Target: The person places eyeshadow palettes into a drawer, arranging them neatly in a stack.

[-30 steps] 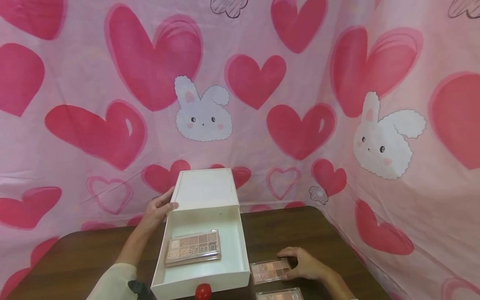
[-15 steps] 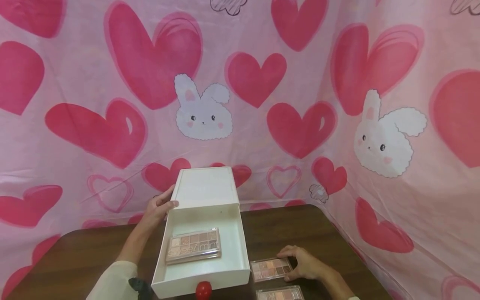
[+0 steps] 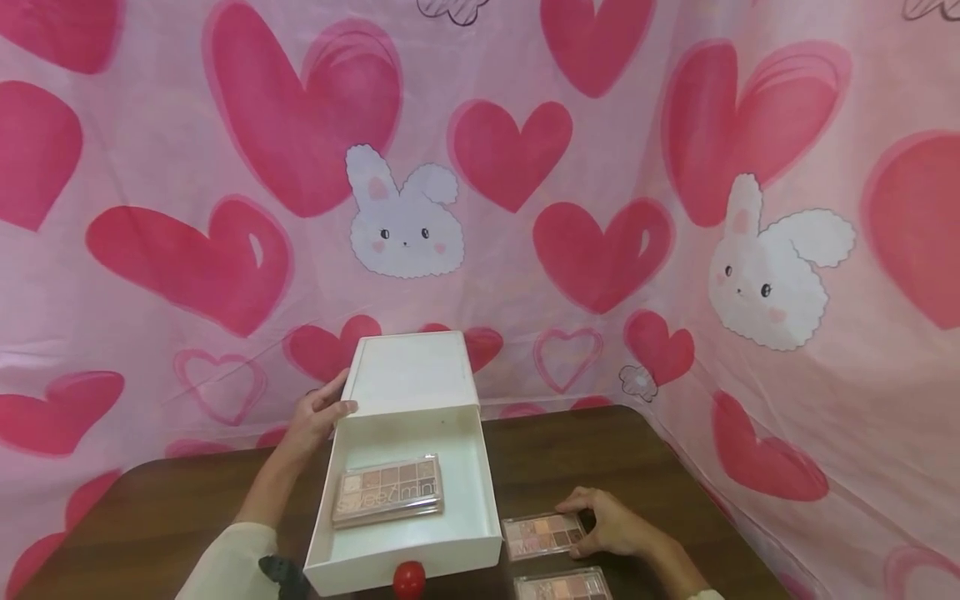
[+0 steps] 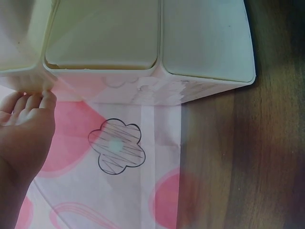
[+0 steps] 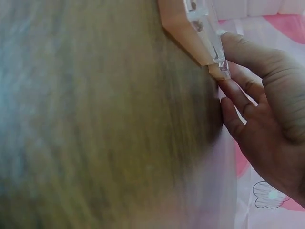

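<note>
Drawer box (image 3: 412, 375): is being gripped by left fingers (image 4: 33, 102); eyeshadow palette (image 3: 536, 536): is being edge-pinched between right fingers (image 5: 236, 97), slippage thereby possibly being risked.

1 white box (image 3: 412, 375), 1 drawer (image 3: 465, 557) pulled out, 1 red knob (image 3: 408, 578) at its 6 o'clock. Inside, 1 palette (image 3: 387, 489), unclear whether 2 are stacked; at 4 o'clock, 2 more palettes (image 3: 538, 535). 2 printed rabbits (image 3: 407, 237), at 12 and 2 o'clock. 1 tabletop (image 3: 558, 458).

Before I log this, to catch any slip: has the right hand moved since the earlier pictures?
No; against the table, the right hand shows no clear shift either way.
</note>
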`<state>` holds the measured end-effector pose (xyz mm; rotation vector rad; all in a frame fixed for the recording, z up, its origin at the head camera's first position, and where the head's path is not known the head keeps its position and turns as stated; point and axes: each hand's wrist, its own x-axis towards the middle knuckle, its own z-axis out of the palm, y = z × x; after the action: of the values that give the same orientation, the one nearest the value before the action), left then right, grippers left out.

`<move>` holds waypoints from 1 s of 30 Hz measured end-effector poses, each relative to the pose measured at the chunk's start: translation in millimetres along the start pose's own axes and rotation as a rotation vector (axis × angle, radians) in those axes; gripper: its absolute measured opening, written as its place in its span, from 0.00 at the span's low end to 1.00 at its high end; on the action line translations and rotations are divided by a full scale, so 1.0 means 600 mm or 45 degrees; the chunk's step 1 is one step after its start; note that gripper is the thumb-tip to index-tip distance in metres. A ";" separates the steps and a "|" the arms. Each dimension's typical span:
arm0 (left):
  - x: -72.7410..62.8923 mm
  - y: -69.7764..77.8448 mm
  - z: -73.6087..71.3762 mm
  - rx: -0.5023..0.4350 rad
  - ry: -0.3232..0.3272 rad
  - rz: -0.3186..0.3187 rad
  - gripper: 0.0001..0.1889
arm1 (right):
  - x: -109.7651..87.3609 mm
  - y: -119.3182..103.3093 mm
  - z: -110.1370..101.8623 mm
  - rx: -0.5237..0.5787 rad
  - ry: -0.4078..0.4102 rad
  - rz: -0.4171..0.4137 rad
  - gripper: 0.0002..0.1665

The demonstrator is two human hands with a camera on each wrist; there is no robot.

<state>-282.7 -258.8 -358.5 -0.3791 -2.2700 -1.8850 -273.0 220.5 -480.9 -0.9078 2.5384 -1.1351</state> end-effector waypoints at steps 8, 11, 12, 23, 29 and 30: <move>0.000 -0.001 -0.001 0.027 -0.019 -0.008 0.38 | 0.001 -0.002 0.000 0.024 -0.009 0.035 0.35; 0.000 -0.001 -0.002 0.034 -0.016 -0.004 0.37 | 0.001 -0.005 0.001 0.025 -0.008 0.047 0.35; 0.000 -0.001 -0.002 0.034 -0.017 -0.002 0.37 | 0.001 -0.005 0.002 0.028 -0.006 0.047 0.35; 0.002 -0.007 -0.003 0.025 -0.018 0.019 0.37 | 0.001 -0.001 0.006 -0.012 0.053 0.035 0.35; 0.002 -0.005 -0.004 0.025 -0.007 0.020 0.37 | 0.007 -0.010 0.000 0.016 0.089 -0.009 0.34; 0.003 -0.004 -0.005 0.029 -0.005 0.016 0.37 | 0.008 -0.014 -0.003 0.010 0.094 -0.012 0.34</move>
<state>-285.2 -261.9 -359.5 -0.3930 -2.2845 -1.8524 -274.0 214.4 -473.5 -0.8934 2.5884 -1.2021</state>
